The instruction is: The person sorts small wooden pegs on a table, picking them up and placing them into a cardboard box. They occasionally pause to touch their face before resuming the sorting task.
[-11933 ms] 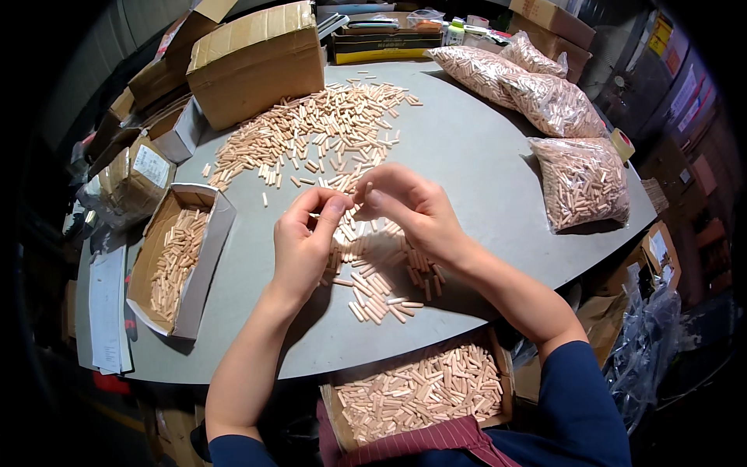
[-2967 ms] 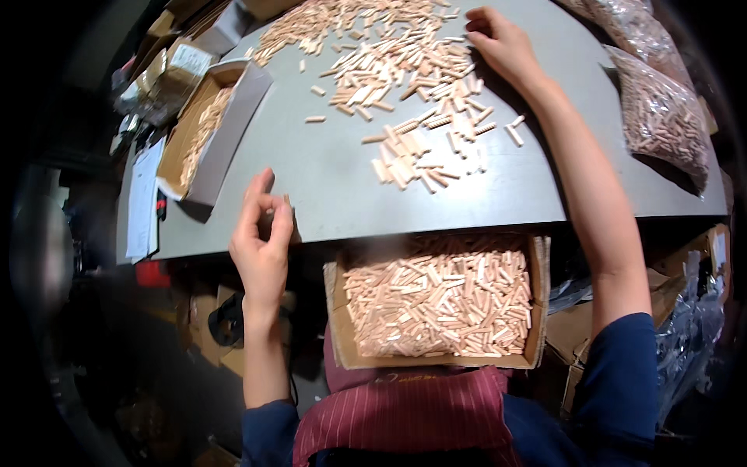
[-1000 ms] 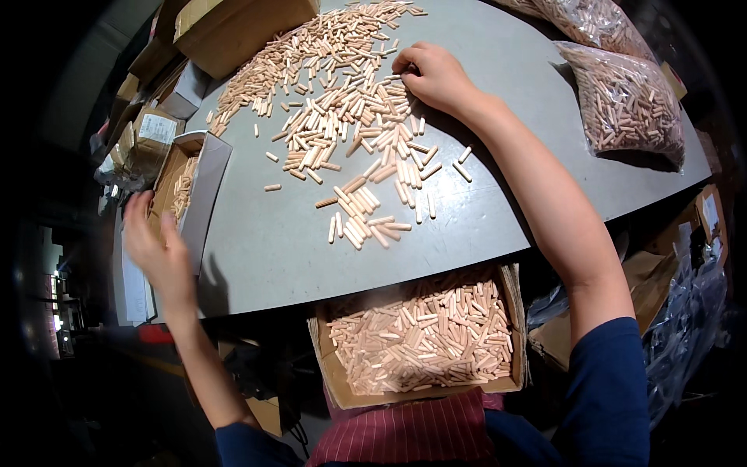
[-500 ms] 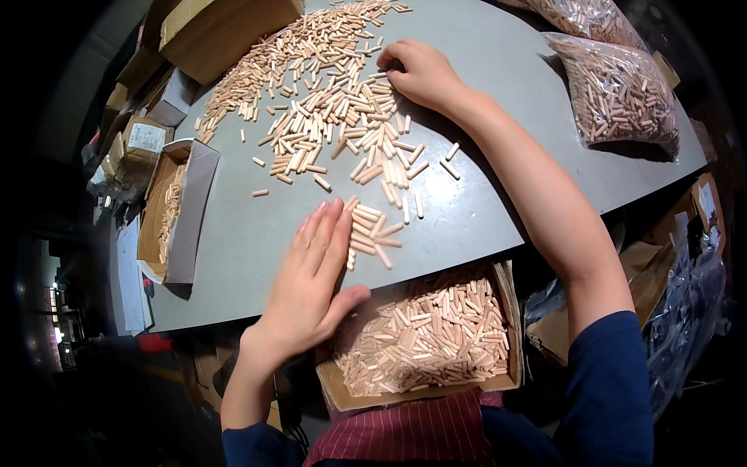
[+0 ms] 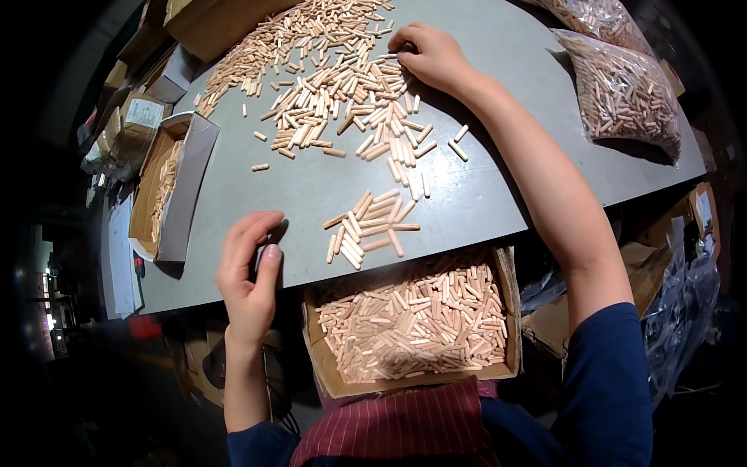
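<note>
My left hand [image 5: 253, 268] hovers near the table's front edge, its thumb apart from the slightly bent fingers, holding nothing. To its right, a small group of wooden dowel pins [image 5: 369, 222] lies close to that edge. Farther off, my right hand [image 5: 436, 61] rests at the right side of a larger spread of dowel pins [image 5: 315, 97]. Its fingers are curled in toward the thumb; whatever they may hold is hidden. Below the table edge, an open cardboard box [image 5: 412, 387] full of dowel pins sits against my apron.
A narrow open carton [image 5: 191, 194] with some dowel pins stands at the table's left. Clear plastic bags of dowel pins [image 5: 622, 97] lie at the far right. A large cardboard box [image 5: 226, 27] borders the pile at the far left. Crumpled plastic [image 5: 673, 303] hangs at the lower right.
My left hand has moved left, away from the small group of dowel pins, which now lies more spread out. My right hand stays at the pile, fingers still curled.
</note>
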The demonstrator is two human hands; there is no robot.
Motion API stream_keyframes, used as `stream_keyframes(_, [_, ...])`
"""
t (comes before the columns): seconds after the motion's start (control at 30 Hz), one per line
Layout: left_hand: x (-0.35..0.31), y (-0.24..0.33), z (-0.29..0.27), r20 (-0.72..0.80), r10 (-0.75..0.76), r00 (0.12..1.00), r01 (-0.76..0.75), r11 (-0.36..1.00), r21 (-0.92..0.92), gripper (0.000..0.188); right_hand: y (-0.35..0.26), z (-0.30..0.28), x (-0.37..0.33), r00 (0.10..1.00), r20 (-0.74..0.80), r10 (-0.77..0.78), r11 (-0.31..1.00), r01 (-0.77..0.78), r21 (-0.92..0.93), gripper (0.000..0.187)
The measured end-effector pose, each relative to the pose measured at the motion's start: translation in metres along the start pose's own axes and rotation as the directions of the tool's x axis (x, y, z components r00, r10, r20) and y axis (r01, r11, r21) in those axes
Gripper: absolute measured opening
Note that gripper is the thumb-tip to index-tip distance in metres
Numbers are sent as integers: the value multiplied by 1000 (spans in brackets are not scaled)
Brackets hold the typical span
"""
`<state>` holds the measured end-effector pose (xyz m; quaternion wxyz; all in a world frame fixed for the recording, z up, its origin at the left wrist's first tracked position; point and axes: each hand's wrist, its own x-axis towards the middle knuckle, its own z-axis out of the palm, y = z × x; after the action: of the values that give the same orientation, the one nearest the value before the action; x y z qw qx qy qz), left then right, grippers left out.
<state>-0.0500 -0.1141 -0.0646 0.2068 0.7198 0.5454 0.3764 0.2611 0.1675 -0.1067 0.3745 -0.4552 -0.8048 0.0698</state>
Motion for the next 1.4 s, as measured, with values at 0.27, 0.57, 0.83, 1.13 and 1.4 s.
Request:
stream_keyframes(0.27, [21,12,18,36,125,991,-130,969,209,20,-4,-1,0,999,-44,-8,999,10,45,26])
stream_keyframes(0.57, [57,45,49,158,224,962,-265,909,323,6,0,-1,1,998,-21,-63,998,63,-13,22])
stream_keyframes(0.83, [73,53,49,265,258,929,-356,816,456,11,-2,1,2,998,-27,-63,997,62,-42,22])
stream_keyframes(1.13, [133,21,33,116,-12,993,27,991,-134,16,-42,-16,6,981,-187,-54,984,83,155,28])
stream_keyframes(1.4, [151,8,36,37,-21,999,33,940,-340,7,-106,-11,-22,975,222,-28,755,-125,644,40])
